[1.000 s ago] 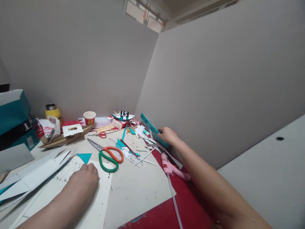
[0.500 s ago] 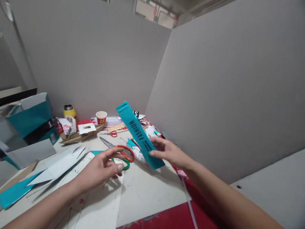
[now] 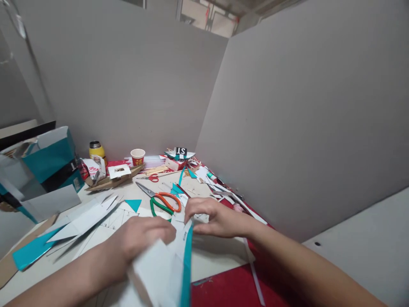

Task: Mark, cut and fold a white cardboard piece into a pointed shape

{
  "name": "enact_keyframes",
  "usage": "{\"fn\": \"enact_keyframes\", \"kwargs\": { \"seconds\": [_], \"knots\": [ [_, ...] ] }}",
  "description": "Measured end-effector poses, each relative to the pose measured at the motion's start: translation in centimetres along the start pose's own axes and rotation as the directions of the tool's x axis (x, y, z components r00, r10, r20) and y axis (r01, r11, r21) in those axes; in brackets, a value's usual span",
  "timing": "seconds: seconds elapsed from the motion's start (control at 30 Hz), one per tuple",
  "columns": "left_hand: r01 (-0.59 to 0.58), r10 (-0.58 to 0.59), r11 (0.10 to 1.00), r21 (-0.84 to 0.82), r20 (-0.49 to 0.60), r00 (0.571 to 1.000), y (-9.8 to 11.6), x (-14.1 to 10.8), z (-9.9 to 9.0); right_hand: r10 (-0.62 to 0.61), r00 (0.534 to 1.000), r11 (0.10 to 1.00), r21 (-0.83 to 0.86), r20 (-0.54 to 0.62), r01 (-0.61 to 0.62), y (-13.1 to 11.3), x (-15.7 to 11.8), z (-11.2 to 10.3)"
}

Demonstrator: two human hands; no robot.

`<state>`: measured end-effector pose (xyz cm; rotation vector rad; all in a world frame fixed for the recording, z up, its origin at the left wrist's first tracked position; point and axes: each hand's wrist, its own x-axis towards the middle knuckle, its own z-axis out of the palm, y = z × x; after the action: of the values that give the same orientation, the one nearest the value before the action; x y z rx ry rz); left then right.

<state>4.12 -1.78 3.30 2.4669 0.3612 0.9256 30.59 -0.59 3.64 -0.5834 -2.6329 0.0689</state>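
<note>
A folded piece of cardboard (image 3: 164, 273), white on the side facing me and teal along its right edge, stands between my hands in the lower middle. My right hand (image 3: 214, 217) pinches its far end between thumb and fingers. My left hand (image 3: 143, 238) is curled over its left side, fingers closed on it, though motion smears them. The near part of the cardboard is blurred too. Just beyond the hands lie large scissors (image 3: 168, 201) with one orange and one green handle loop, blades apart.
At left are cut white cardboard (image 3: 86, 217), a teal strip (image 3: 35, 251) and a teal box (image 3: 53, 157). Toward the back stand a yellow bottle (image 3: 96, 150) and a paper cup (image 3: 137, 157), with small red-handled scissors (image 3: 152, 178) nearer. Grey partitions (image 3: 153, 85) enclose the table.
The teal cardboard has come down toward me and turned, so its white side shows instead of the printed one. My left hand has moved from beside the scissors onto it.
</note>
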Motion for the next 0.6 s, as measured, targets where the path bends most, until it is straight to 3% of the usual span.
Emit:
{"fn": "enact_keyframes", "kwargs": {
  "seconds": [0.07, 0.13, 0.23, 0.27, 0.33, 0.37, 0.43, 0.5, 0.6],
  "knots": [
    [-0.172, 0.161, 0.955, 0.241, 0.066, 0.985, 0.2, 0.0, 0.3, -0.038, 0.997, 0.988, -0.149, -0.064, 0.028, 0.6, 0.0, 0.4],
    [-0.27, 0.255, 0.89, 0.366, 0.089, 0.963, 0.2, -0.1, 0.6, -0.077, 0.991, 0.964, -0.263, -0.111, 0.046, 1.3, -0.2, 0.8],
    [-0.253, 0.25, 0.926, 0.28, 0.046, 0.967, -0.3, -0.1, 0.9, -0.177, 0.977, 0.906, -0.406, -0.115, 0.117, 2.2, -0.5, 1.0],
    [-0.169, 0.174, 0.967, 0.189, -0.012, 0.985, -0.4, 0.0, 0.9, -0.207, 0.972, 0.887, -0.441, -0.107, 0.14, 2.3, -0.4, 0.9],
    [0.121, -0.129, 0.99, -0.07, -0.124, 0.984, -0.5, 0.2, 1.0, -0.258, 0.963, 0.849, -0.495, -0.082, 0.185, 2.2, -0.1, 0.6],
    [0.293, -0.327, 0.93, -0.223, -0.133, 0.936, -0.5, 0.4, 1.2, -0.281, 0.958, 0.832, -0.515, -0.066, 0.208, 2.1, 0.2, 0.6],
    [0.552, -0.628, 0.692, -0.466, -0.012, 0.778, -0.5, 0.6, 1.7, -0.322, 0.946, 0.802, -0.543, -0.04, 0.249, 1.6, 0.9, 0.6],
    [0.665, -0.713, 0.476, -0.576, 0.19, 0.675, -0.5, 0.8, 2.4, -0.362, 0.932, 0.777, -0.561, -0.029, 0.285, 1.2, 1.6, 0.8],
    [0.715, -0.678, 0.329, -0.617, 0.374, 0.633, -0.8, 0.7, 3.0, -0.43, 0.901, 0.751, -0.577, -0.06, 0.32, 1.3, 2.3, 1.2]
  ]
}}
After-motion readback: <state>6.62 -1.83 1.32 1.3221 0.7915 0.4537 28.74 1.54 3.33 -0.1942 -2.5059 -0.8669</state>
